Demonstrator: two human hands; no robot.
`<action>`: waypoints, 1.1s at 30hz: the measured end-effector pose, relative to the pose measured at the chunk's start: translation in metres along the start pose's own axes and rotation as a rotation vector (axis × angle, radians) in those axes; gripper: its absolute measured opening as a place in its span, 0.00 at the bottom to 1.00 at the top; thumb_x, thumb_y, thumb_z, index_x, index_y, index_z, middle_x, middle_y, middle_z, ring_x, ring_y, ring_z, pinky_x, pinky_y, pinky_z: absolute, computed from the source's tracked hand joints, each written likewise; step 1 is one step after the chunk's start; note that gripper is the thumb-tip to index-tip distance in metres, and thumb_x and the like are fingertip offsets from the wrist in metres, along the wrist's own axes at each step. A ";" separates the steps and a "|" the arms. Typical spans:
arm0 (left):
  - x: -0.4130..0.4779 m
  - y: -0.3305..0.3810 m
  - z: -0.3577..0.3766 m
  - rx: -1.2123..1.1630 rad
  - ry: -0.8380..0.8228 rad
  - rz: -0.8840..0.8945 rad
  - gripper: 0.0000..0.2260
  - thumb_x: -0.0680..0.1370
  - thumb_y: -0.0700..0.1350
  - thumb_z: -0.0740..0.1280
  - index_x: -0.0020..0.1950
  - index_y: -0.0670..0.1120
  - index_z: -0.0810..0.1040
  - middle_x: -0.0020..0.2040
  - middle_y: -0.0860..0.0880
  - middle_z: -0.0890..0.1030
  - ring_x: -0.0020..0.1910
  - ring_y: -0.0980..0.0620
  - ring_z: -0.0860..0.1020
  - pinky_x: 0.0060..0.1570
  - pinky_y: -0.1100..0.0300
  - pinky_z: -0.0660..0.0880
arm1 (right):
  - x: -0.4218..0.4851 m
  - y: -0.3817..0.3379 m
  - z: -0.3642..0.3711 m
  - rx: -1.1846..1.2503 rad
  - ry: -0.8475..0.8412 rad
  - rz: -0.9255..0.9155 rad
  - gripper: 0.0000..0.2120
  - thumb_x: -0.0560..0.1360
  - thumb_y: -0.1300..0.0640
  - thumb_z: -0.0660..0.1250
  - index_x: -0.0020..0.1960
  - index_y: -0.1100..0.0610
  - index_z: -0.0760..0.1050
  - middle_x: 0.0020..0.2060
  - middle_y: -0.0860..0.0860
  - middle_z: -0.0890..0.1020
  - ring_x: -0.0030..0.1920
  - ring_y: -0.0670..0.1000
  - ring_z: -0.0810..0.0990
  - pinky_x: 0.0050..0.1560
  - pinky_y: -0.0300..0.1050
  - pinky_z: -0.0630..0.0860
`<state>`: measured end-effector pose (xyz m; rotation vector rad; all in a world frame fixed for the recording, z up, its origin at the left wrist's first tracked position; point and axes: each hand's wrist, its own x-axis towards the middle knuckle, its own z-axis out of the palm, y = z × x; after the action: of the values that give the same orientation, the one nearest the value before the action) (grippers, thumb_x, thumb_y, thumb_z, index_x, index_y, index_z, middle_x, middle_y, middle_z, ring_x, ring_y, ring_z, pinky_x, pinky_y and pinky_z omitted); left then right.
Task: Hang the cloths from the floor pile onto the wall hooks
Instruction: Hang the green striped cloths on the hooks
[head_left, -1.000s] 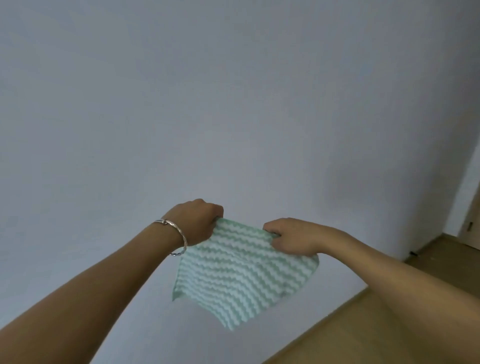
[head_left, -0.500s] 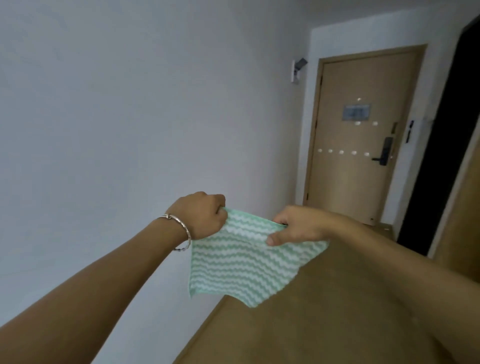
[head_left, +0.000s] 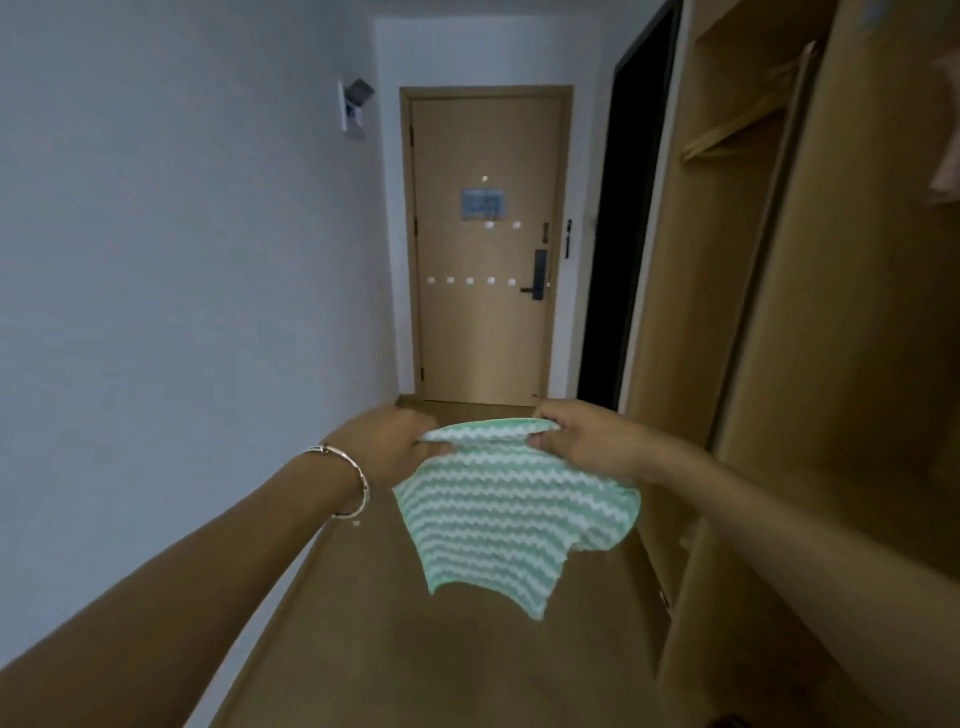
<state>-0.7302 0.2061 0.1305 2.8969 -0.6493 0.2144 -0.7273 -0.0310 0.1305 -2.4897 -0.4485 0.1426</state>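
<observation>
The left hand and right hand pinched the cloth by its top edge. Holding it taut seemed wise on the way to the white knobs (hooks, probably) beyond the fingers.

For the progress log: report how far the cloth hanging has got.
Done: nothing visibly hung; the white studs on the door carry no cloth. In hand: left hand and right hand pinch the top edge of the green striped cloth. Left: hanging this one; the floor pile is out of view, so the rest is unknown.
</observation>
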 end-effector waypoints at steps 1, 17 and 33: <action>0.018 0.005 0.006 -0.029 -0.002 0.030 0.13 0.81 0.52 0.59 0.45 0.44 0.74 0.45 0.46 0.78 0.47 0.47 0.76 0.42 0.60 0.65 | -0.001 0.010 -0.008 0.016 0.000 0.015 0.11 0.79 0.44 0.62 0.52 0.50 0.75 0.47 0.49 0.81 0.44 0.46 0.80 0.42 0.39 0.75; 0.281 0.010 0.047 -0.329 0.071 0.356 0.05 0.80 0.43 0.59 0.46 0.48 0.74 0.41 0.47 0.78 0.40 0.48 0.76 0.35 0.62 0.69 | 0.084 0.126 -0.102 0.054 -0.111 0.450 0.14 0.78 0.58 0.64 0.63 0.60 0.74 0.45 0.56 0.80 0.33 0.49 0.75 0.28 0.39 0.72; 0.407 0.142 0.054 -0.456 -0.123 0.517 0.27 0.66 0.71 0.54 0.36 0.46 0.65 0.32 0.50 0.70 0.28 0.53 0.68 0.31 0.59 0.64 | 0.082 0.228 -0.202 0.331 0.316 0.315 0.20 0.66 0.42 0.76 0.47 0.56 0.79 0.42 0.52 0.81 0.43 0.51 0.79 0.47 0.48 0.74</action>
<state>-0.4219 -0.0972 0.1673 2.2776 -1.2732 -0.0509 -0.5443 -0.2865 0.1632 -2.1849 0.0950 -0.0501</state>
